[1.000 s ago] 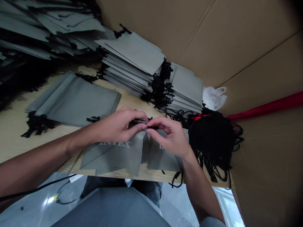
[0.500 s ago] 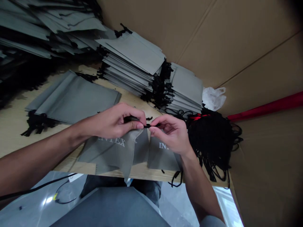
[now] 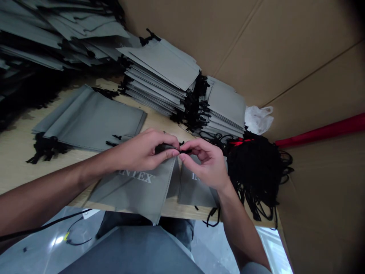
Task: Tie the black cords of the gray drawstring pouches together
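Hands meet at pouch mouth: left hand (image 3: 142,154) pinches grey INTEX pouch (image 3: 137,190) top edge; right hand (image 3: 207,163) fingers grip black drawstring (image 3: 185,151) between them.

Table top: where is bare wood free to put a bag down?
Bare table shows at the left, below the flat bags, and in a strip before the stacks. The right is crowded with black cords.

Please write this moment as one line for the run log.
left hand: pinches grey bag top | right hand: pinches black cord | beside: cord pile
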Available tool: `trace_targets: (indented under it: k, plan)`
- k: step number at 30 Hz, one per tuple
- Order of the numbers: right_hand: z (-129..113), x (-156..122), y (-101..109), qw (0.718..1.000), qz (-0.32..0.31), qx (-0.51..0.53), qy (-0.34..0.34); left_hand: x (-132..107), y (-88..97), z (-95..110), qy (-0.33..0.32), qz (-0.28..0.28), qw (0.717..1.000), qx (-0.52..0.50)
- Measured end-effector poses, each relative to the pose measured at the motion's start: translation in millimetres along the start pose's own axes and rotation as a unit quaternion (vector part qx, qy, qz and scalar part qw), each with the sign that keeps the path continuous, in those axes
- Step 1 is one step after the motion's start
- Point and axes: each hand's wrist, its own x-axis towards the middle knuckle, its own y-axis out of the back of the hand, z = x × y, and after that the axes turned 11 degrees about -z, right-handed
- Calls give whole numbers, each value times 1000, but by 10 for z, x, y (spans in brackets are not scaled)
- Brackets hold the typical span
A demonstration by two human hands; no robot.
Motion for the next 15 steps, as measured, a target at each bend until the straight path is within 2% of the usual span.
trace_targets:
  k: [6,9,15]
  plan:
    - [52,-39,-24,997,-23,-75,-15,23,-52,-44,-8,-15,1000,9]
    - [53,-36,-26,998,-21,-57,-14,17,-52,-43,7,-27,999,25]
    - [-10,7,-4,999,-17,29,-43,-11,25,-4,-18,-20,1000,1]
